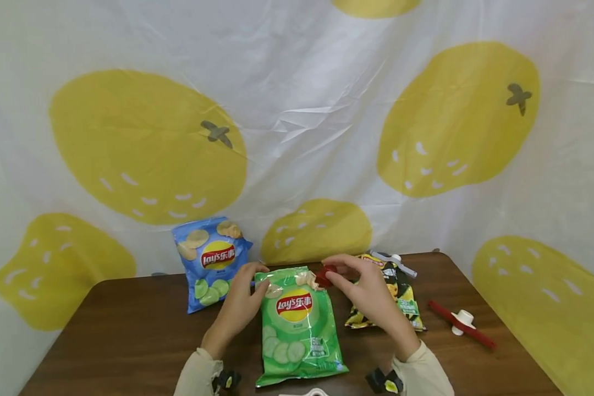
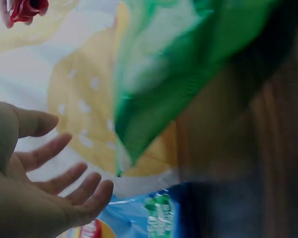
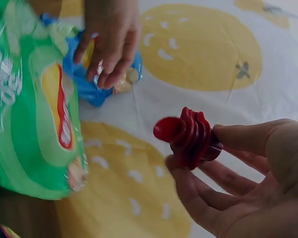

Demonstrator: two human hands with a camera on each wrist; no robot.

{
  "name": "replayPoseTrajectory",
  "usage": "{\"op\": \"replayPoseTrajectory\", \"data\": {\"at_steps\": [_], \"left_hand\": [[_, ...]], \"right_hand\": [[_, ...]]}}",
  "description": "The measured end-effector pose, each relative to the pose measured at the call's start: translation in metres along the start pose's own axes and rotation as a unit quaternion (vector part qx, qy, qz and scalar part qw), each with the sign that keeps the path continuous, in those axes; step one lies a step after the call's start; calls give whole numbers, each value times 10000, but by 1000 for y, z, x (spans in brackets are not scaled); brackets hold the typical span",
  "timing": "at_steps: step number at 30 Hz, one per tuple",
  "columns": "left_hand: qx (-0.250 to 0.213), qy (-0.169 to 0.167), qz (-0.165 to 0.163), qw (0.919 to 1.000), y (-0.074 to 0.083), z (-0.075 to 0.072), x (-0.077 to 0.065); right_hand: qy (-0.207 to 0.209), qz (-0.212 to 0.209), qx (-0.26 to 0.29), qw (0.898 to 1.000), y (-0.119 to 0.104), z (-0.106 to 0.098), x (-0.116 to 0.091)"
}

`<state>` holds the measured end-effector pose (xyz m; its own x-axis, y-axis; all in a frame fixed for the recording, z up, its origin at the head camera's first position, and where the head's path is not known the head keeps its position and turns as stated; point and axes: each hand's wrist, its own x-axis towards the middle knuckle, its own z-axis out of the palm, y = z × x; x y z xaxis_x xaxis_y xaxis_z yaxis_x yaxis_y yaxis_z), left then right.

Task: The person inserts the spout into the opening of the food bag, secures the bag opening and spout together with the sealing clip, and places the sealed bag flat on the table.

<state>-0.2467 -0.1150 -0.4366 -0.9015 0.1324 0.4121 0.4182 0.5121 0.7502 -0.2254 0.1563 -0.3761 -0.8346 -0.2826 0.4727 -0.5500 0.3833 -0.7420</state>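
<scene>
Right hand [image 3: 280, 191] pinches an apparent spout [image 3: 194, 141], left hand [image 2: 37, 193] relaxed; only head view shows a red bar [image 1: 477, 334].

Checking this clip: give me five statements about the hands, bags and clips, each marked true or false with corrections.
1. The right hand holds a small red piece. True.
2. In the head view, the green chip bag is between the blue bag and the black-and-yellow bag. True.
3. The left hand grips the blue bag. False: it holds nothing.
4. The red strip lies on the green chip bag. False: it is on the table, right of the black-and-yellow bag in the head view.
5. A pale strip is at the top of the black-and-yellow bag. True.
</scene>
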Motion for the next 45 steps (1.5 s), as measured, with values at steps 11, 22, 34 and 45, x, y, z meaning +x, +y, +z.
{"op": "replayPoseTrajectory", "data": {"at_steps": [11,22,34,45], "left_hand": [[-221,-115,-1107,9935,-20,2,-1],[-870,-751,-1780,9773,-28,10,-4],[-1517,-571,-1851,9693,-21,3,-3],[-1553,-283,-1706,9726,-8,-6,-2]], "right_hand": [[-718,826,-148,9939,34,14,1],[-1149,1656,-213,9792,50,19,-2],[-1369,1311,-198,9817,55,17,1],[-1223,1084,-72,9865,46,12,-1]]}}
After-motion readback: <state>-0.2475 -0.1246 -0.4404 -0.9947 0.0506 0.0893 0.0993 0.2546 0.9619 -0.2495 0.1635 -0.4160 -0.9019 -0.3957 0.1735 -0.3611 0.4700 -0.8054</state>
